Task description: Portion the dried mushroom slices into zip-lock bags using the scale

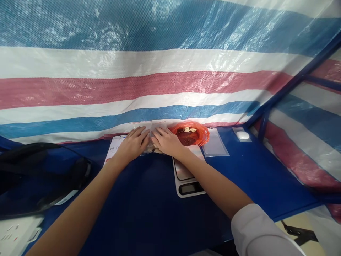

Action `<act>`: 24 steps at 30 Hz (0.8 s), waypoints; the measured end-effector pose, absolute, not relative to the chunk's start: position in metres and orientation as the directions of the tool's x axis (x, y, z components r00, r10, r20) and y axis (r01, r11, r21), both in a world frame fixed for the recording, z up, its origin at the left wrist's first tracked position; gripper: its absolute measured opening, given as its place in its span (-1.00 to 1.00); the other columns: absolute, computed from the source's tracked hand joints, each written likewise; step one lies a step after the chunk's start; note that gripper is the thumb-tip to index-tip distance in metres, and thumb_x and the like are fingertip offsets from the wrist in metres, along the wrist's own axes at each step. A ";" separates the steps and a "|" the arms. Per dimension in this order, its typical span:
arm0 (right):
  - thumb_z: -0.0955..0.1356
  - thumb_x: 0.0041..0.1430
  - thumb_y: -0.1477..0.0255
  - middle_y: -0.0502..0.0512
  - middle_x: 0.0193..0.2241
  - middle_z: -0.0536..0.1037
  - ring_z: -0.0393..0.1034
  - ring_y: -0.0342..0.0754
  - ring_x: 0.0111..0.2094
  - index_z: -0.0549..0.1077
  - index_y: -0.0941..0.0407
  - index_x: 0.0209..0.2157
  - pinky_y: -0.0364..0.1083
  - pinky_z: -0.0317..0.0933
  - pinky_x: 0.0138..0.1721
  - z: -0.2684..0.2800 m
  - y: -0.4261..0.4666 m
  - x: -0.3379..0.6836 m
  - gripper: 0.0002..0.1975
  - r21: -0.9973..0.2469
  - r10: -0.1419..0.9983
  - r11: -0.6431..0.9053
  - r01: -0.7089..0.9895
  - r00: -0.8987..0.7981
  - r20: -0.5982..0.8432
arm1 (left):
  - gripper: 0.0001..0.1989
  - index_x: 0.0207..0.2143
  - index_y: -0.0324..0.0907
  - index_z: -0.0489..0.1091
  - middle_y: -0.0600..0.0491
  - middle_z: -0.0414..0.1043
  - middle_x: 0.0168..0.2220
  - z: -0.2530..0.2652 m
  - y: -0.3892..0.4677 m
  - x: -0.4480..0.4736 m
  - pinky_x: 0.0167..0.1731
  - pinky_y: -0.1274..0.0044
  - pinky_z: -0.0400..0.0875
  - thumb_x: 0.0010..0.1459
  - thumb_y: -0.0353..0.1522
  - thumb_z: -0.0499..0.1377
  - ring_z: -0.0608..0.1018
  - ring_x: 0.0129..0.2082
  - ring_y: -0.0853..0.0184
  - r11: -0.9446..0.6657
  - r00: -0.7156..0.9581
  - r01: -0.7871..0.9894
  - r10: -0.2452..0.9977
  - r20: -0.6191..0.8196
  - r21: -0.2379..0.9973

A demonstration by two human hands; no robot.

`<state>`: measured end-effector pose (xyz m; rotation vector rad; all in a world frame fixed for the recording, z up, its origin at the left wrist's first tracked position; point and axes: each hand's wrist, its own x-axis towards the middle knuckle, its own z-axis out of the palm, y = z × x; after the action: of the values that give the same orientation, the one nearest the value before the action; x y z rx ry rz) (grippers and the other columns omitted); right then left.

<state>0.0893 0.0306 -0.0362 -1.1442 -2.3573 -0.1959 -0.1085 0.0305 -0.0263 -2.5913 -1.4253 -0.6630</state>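
Note:
At the back of the blue table, both hands are on a clear plastic bag (149,148) that seems to hold some pale pieces. My left hand (136,141) is on the bag's left side, its fingers bent and together. From the right, my right hand (165,141) grips the same bag, thumb close to the left one. The fingers partly hide the bag and its contents. An orange-red plastic bag (204,134) with pale slices and darker bits inside lies open beside my right hand. Under my right forearm sits a kitchen scale (183,174), its display dark.
A phone (113,148) with a timer on screen lies left of my left hand. Flat clear bags (217,144) and a white mouse-shaped object (242,135) are at right. A black strapped item (64,170) and a white power strip (17,233) occupy the left. Striped sheeting (133,85) hangs behind.

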 end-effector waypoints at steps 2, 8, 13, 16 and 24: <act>0.15 0.47 0.34 0.33 0.18 0.47 0.29 0.14 0.25 0.46 0.26 0.15 0.11 0.15 0.32 -0.038 0.032 0.089 -0.56 -0.106 0.702 0.634 0.766 -0.512 0.495 | -0.49 0.14 -0.29 0.41 -0.26 0.37 0.22 -0.030 0.034 -0.112 0.26 0.11 0.27 0.39 -0.22 -0.14 0.38 0.27 0.01 -0.566 0.472 0.816 0.771 0.428 0.120; 0.16 0.47 0.34 0.34 0.15 0.50 0.31 0.12 0.24 0.47 0.25 0.12 0.10 0.17 0.31 -0.037 0.035 0.087 -0.57 -0.151 0.704 0.641 0.753 -0.498 0.507 | -0.53 0.08 -0.24 0.44 -0.21 0.44 0.15 -0.031 0.039 -0.111 0.22 0.18 0.33 0.37 -0.23 -0.12 0.44 0.20 0.05 -0.586 0.473 0.801 0.743 0.473 0.121; 0.21 0.45 0.30 0.24 0.16 0.51 0.34 0.08 0.23 0.50 0.19 0.11 0.03 0.18 0.30 -0.025 0.028 0.096 -0.60 -0.221 0.709 0.633 0.742 -0.440 0.550 | -0.60 0.00 -0.23 0.49 -0.22 0.49 0.08 -0.017 0.026 -0.102 0.15 0.17 0.38 0.36 -0.22 -0.04 0.51 0.10 0.02 -0.557 0.421 0.826 0.710 0.564 0.086; 0.24 0.43 0.29 0.19 0.17 0.51 0.39 0.07 0.19 0.52 0.17 0.09 0.00 0.25 0.25 -0.017 0.015 0.112 -0.62 -0.280 0.740 0.602 0.747 -0.392 0.547 | -0.65 -0.01 -0.20 0.49 -0.19 0.52 0.05 -0.008 0.008 -0.088 0.14 0.18 0.37 0.36 -0.24 0.02 0.52 0.08 0.04 -0.552 0.393 0.829 0.687 0.612 0.087; 0.29 0.37 0.31 0.10 0.15 0.53 0.40 0.01 0.19 0.57 0.07 0.01 -0.04 0.30 0.22 -0.031 -0.028 0.189 -0.69 -0.381 0.785 0.534 0.755 -0.274 0.555 | -0.73 -0.04 -0.16 0.49 -0.09 0.55 0.02 -0.021 -0.048 -0.038 0.21 0.20 0.31 0.34 -0.32 0.05 0.53 0.08 0.12 -0.542 0.331 0.831 0.663 0.671 0.125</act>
<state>0.1888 -0.0277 -0.0307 -1.2436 -2.0567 0.0533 -0.0381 -0.0482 -0.0212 -2.3562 -1.3518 -1.0118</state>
